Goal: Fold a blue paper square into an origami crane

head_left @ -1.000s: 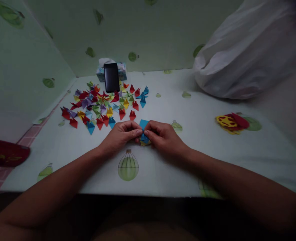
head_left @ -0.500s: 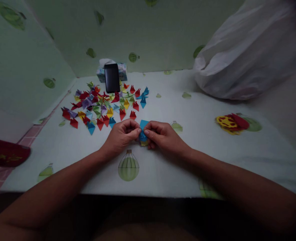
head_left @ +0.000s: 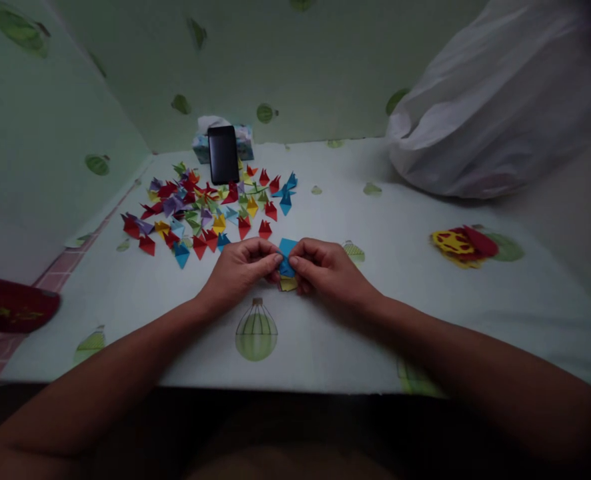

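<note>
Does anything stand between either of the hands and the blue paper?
Nothing visible does: the left hand and right hand touch the blue paper directly, from opposite sides. Yellow paper shows at its near edge.

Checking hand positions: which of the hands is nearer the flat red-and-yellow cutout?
Right. The right hand lies left of the cutout; the left hand is farther left, past the right.

Blue paper (head_left: 288, 247) held over the middle of the table (head_left: 325, 353)

The left hand (head_left: 243, 267) and the right hand (head_left: 326, 268) pinch it; a yellow piece (head_left: 288, 285) shows toward the front edge. Many small folded paper figures (head_left: 219, 224) lie toward the back left corner, with a phone (head_left: 223, 155) and a tissue box (head_left: 246, 139) behind them. A white bag (head_left: 475, 133) is at the back right corner, a red and yellow item (head_left: 453, 243) in front of it.
</note>
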